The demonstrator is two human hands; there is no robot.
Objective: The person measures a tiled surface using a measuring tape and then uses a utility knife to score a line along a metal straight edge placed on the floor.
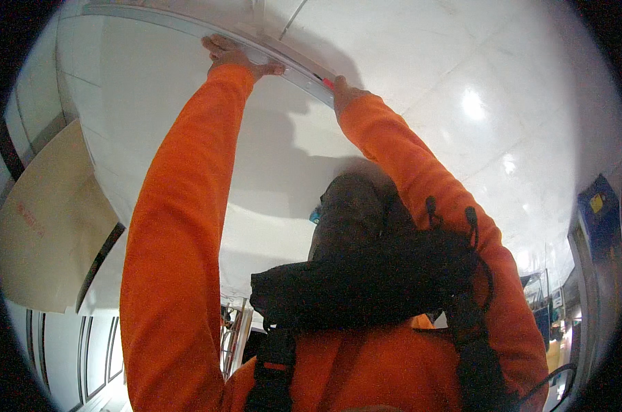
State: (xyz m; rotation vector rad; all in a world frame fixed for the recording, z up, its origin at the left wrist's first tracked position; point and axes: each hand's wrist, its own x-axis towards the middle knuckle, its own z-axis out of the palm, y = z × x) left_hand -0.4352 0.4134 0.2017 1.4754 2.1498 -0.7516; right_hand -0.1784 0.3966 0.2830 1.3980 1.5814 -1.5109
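Observation:
A long, pale metal straightedge (283, 60) runs slantwise along the edge of a large off-white sheet (160, 89). My left hand (236, 58) presses down on it, fingers spread to one side and thumb stretched to the other. To the right, near the straightedge's end, my right hand (346, 93) is closed round a small tool with a red part (328, 83) resting at the straightedge. Most of that tool is hidden, so its kind cannot be made out. Shadows of my arms fall across the sheet.
White tiled floor (448, 103) stretches beyond the sheet and to the right, with glare spots. At the left leans a tan board (50, 226). A dark blue item with a yellow patch (597, 204) is at the far right. A black bag (366, 281) hangs at my chest.

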